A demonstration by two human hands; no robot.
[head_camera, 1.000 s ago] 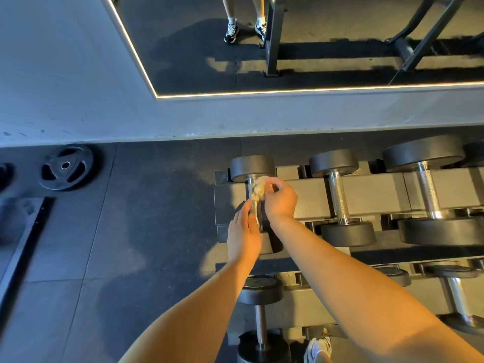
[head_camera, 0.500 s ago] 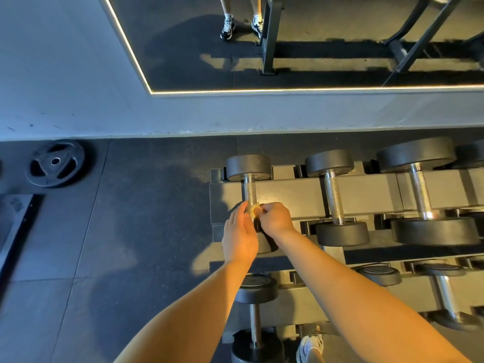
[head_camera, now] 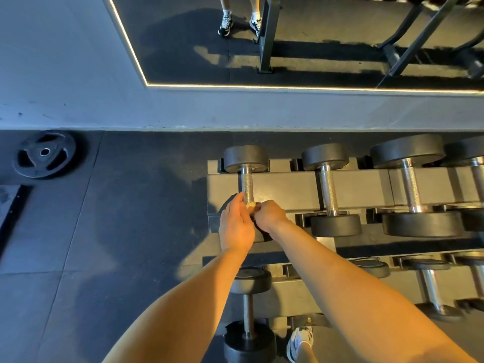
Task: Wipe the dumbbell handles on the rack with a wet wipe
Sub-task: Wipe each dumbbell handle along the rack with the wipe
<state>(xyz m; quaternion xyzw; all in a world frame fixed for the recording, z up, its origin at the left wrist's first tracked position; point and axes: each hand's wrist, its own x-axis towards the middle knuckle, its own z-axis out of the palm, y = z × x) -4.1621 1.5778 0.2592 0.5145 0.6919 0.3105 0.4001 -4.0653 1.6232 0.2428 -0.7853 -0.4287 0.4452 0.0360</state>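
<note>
flat on the floor at far left, weight plate. next, left hand, fingers straight, beside the near end of the leftmost dumbbell handle on the rack, top tier. wet wipe bunched at that handle end, pinched in curled right hand. hands nearly touching. rightward, more dumbbells resting.

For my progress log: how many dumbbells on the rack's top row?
4: leftmost dumbbell being wiped, second, third, fourth cut by the frame edge; more possibly hidden.
</note>
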